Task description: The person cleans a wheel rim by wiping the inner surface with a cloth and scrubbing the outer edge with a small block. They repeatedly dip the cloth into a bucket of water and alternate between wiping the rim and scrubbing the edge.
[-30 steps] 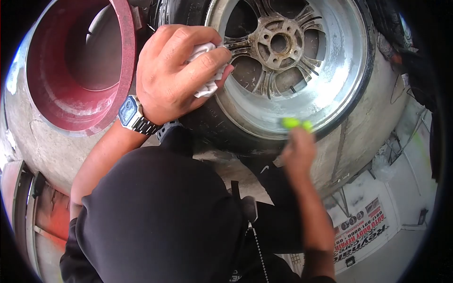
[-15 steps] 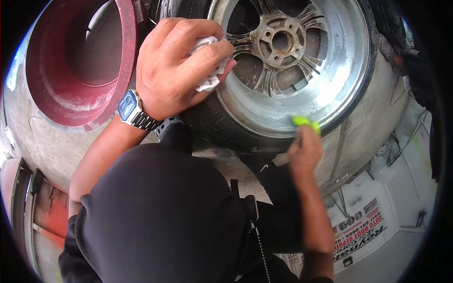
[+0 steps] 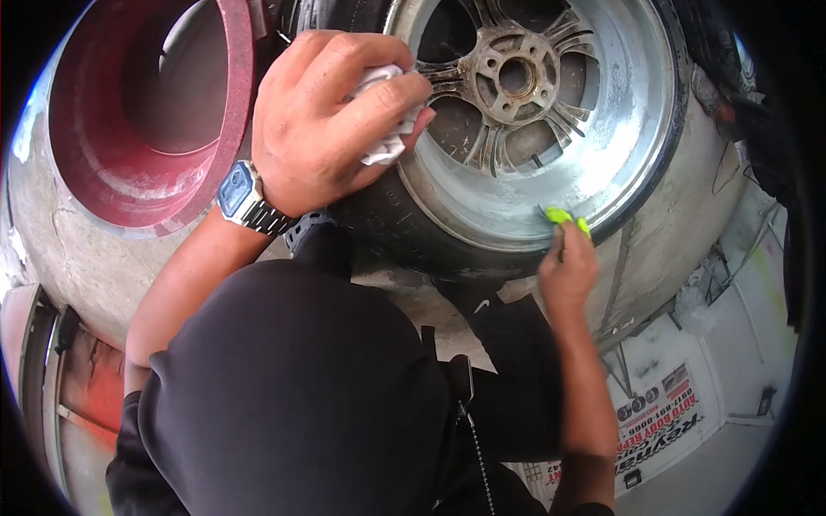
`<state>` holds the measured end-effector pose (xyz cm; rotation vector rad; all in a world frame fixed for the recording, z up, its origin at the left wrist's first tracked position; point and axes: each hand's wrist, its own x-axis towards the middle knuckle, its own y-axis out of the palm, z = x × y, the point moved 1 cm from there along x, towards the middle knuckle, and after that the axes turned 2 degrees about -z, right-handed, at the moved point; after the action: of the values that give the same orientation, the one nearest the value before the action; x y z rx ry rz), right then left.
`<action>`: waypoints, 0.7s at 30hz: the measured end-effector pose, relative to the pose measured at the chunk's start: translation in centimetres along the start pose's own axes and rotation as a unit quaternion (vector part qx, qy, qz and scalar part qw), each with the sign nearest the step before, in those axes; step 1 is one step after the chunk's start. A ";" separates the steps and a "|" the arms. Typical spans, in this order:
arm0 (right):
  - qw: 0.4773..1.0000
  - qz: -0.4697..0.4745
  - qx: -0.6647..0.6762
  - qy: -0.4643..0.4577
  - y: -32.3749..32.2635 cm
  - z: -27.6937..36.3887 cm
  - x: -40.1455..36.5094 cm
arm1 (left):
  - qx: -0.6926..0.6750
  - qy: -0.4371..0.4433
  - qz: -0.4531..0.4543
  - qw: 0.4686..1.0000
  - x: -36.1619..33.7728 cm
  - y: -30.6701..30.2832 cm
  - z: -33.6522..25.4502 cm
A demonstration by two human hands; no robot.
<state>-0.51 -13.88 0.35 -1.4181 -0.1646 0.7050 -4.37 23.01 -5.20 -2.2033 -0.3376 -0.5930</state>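
Observation:
A spoked car wheel [image 3: 594, 142] with a tire [image 3: 387, 211] lies on the ground in front of me, the inside of its rim facing up. At the left of the rim, my left hand [image 3: 331, 129] is closed around a crumpled white cloth [image 3: 389, 153]. My right hand [image 3: 570, 265] grips a small neon yellow-green tool [image 3: 570, 219] against the lower inner wall of the rim. A thin dark tip shows at the tool's left end; its kind is unclear. Dull dirt covers the hub and spokes, while the inner wall is greyish and shiny.
A dark red hollow rim barrel [image 3: 73, 129] stands left of the wheel on the concrete floor [image 3: 95, 267]. At lower right lies a printed auto repair banner [image 3: 671, 421]. Another person's foot [image 3: 710, 90] shows at the far right. A metal frame [image 3: 52, 370] stands at lower left.
My right hand and the yellow-green tool have shifted slightly right along the rim's lower inner wall. The left hand with the cloth has barely moved.

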 end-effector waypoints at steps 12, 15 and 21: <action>0.998 -0.013 0.056 -0.040 -0.1 4.7 -0.5 | -0.006 0.005 -0.006 1.000 -0.1 0.0 0.4; 0.998 0.011 -0.008 -0.058 -2.2 -2.4 1.0 | -0.012 0.010 -0.017 1.000 0.1 0.3 0.3; 0.999 0.014 0.016 -0.035 -0.7 0.2 -0.5 | -0.028 0.001 -0.018 0.999 -0.3 0.3 0.0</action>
<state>-0.75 -13.94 1.20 -1.3686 -0.1885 0.7771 -4.54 22.81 -5.51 -2.2549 -0.3628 -0.6320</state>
